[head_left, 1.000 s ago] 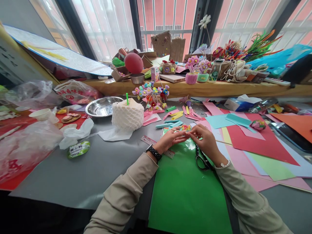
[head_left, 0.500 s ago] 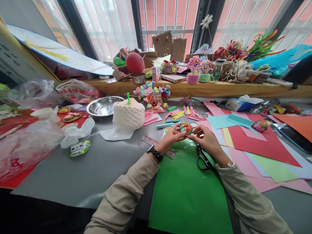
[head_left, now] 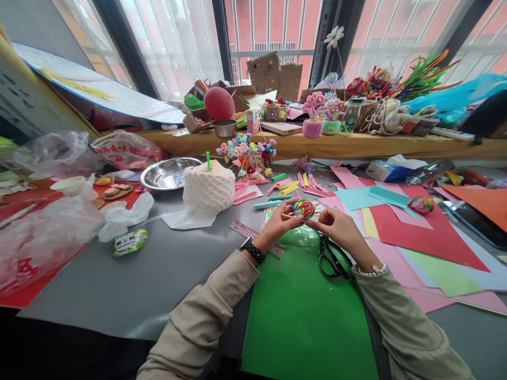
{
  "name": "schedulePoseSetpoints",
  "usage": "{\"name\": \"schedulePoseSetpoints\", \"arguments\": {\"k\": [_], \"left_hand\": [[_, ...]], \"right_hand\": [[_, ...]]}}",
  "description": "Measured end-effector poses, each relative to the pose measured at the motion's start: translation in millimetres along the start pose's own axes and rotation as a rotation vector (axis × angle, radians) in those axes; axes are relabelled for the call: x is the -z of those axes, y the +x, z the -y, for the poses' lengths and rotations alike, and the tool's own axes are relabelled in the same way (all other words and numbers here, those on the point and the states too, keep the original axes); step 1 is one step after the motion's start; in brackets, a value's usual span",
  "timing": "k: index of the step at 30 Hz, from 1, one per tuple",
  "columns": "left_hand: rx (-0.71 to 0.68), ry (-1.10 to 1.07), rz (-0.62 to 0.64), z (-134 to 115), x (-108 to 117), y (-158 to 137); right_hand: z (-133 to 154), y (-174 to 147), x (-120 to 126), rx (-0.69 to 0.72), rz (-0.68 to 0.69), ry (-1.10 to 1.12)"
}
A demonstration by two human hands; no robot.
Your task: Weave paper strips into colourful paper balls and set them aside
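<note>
While our left hand point(head_left: 280, 220) pinches a thin stick point(head_left: 288, 215) by a multicoloured ball point(head_left: 304, 208), our right hand point(head_left: 336, 229) presses fingertips together, contents unclear

Curled left hand point(head_left: 279, 219) near right hand point(head_left: 340, 228)

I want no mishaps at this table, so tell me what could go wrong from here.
First, the colourful paper ball at the left hand's fingers might crumple if squeezed too hard. Second, the scissors lie close to the right hand's wrist, so the sleeve could snag them. Third, the netted white thing with a green straw might tip onto nearby pink paper if bumped.
</note>
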State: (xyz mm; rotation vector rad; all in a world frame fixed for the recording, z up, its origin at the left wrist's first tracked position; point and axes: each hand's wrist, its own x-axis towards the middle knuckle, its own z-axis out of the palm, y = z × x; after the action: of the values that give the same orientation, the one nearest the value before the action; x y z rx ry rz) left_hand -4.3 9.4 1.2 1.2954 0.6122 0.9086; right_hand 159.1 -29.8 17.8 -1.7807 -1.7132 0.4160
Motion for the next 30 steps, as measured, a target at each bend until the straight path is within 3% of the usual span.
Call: {"name": "schedulePoseSetpoints", "arguments": {"k": [8,17,25,30], "left_hand": [[0.001,-0.006,-0.017,-3.0,-0.5,-0.8],[0.089,-0.101,-0.090,-3.5,-2.2,0.8],[0.023,-0.027,-0.031,1.6,1.5,2.4],[0.020,-0.037,-0.009,3.0,2.4,2.5]], "right_hand": [[-5.3,1.9,1.9,0.017,0.175,0.044],[-2.6,-0.6,-1.0,0.211,-0.114,0.052],[-3.3,0.5,-0.9,0.117,-0.015,0.115],[-5.4,1.4,-3.0,0.154,-0.034,0.075]]}}
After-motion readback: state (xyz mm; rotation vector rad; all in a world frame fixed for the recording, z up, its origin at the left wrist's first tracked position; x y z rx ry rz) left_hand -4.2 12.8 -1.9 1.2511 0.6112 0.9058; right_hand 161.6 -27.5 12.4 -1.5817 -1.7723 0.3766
